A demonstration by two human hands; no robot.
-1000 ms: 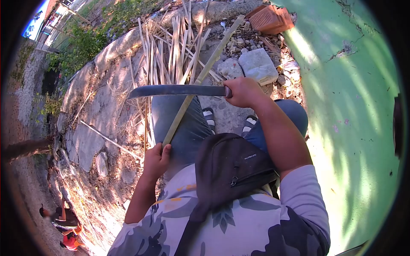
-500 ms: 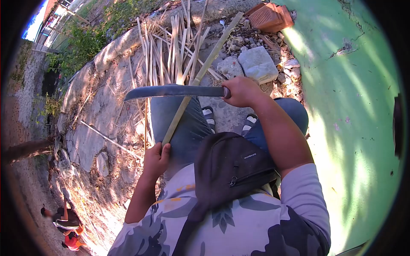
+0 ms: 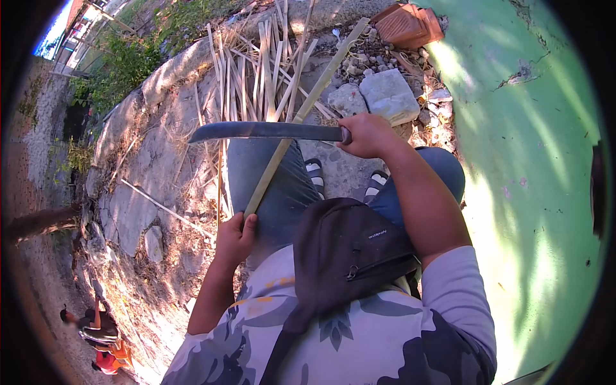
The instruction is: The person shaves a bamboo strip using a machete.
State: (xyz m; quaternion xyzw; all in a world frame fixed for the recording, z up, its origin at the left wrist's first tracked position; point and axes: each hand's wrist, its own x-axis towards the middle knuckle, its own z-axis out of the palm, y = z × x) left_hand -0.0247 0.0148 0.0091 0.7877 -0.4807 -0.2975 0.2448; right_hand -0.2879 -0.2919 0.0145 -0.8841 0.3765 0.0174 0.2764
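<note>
My right hand (image 3: 367, 136) is closed round the handle of a machete (image 3: 269, 131). Its long dark blade points left and crosses over a bamboo strip (image 3: 264, 183), seemingly touching it. The strip is pale green and slants from my left thigh up to the far right, beyond the blade. My left hand (image 3: 237, 239) grips the near end of the strip, thumb along it, beside my left leg. Past my knees lies a pile of split bamboo strips (image 3: 260, 77) on the ground.
Concrete blocks (image 3: 389, 96) and gravel lie ahead to the right, with clay roof tiles (image 3: 408, 27) behind. A green wall (image 3: 526, 192) runs along my right. One thin stick (image 3: 167, 208) rests on the rocky ground at left. People (image 3: 101, 330) are in the far lower left.
The machete and my right hand have shifted slightly away from me along the strip and a little to the right. My left hand stays in place.
</note>
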